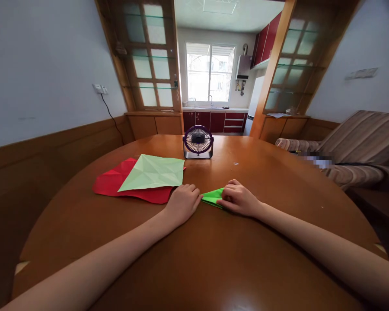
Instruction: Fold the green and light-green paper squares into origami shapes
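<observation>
Left hand point(181, 202): curled, knuckles up, fingertips pressed on the near tip of the folded bright green paper point(213, 197)
Right hand point(238, 199): fingers drawn together, pinning the paper's other end flat; whether it pinches an edge I cannot tell
Paper's place: flat on the round wooden table point(214, 259), between both hands
Handling: likely very light, thin, creases easily, slides on the glossy wood; best held at folded edges and points
Nearby: pale green creased sheet point(154, 172) overlapping a red sheet point(116, 183); small desk fan point(198, 141) behind
</observation>
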